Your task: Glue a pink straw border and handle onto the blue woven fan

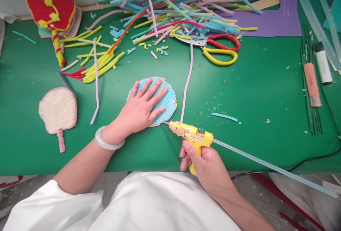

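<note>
My left hand (pixel 142 106) lies flat with spread fingers on a round blue fan piece (pixel 166 99), its face covered in strips of blue pipe cleaner with some yellow at the right edge. In my right hand (pixel 201 158) is a yellow glue gun (pixel 190 133), gripped by its handle. The nozzle is at the lower edge of the fan piece; whether it touches cannot be made out. A long clear glue stick (pixel 255 160) sticks out of the gun's back. A thin dark wire runs down from the piece. One pink pipe cleaner (pixel 187 81) lies just beyond the gun.
Red-and-yellow handled scissors (pixel 221 48) lie beyond the fan piece, before a heap of coloured pipe cleaners (pixel 170 7). A cream fan (pixel 58 110) and a red fan (pixel 52 7) are at left. Glue sticks (pixel 314 25) and dark wires (pixel 314 121) lie right. A black cord (pixel 314 158) crosses the edge.
</note>
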Demonstrator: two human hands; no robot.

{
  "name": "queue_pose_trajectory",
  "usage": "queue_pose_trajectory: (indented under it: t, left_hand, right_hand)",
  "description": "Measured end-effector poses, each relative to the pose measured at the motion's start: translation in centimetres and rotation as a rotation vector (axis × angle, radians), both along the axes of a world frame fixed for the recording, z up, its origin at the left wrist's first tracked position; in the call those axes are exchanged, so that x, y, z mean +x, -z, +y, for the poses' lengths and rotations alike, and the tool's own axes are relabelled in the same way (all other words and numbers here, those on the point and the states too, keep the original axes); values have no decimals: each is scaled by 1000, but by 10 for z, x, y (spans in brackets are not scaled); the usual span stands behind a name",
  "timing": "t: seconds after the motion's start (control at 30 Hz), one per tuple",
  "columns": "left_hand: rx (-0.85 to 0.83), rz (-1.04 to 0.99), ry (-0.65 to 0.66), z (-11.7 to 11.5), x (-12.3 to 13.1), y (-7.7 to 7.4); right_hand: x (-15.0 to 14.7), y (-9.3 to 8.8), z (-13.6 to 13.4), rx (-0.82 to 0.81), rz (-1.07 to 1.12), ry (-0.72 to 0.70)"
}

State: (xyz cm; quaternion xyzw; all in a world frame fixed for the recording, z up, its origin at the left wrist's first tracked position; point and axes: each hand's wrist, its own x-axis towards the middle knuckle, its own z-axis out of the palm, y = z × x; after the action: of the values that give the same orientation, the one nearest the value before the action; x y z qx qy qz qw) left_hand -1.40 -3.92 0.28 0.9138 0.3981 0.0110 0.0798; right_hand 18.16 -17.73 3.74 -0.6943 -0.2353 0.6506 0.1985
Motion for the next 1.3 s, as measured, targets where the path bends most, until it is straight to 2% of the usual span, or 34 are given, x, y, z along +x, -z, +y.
queue_pose_trajectory:
  t: [0.67,1.17,1.3]
  left_hand:
    - [6,18,1,0,0,0]
    - [6,17,7,0,-1,0]
    - [3,9,3,0,-1,0]
  right_hand:
    - [0,4,-5,30,-2,22]
    - [2,-1,-4,2,-48,-6]
    - [2,-1,-4,3,-29,31]
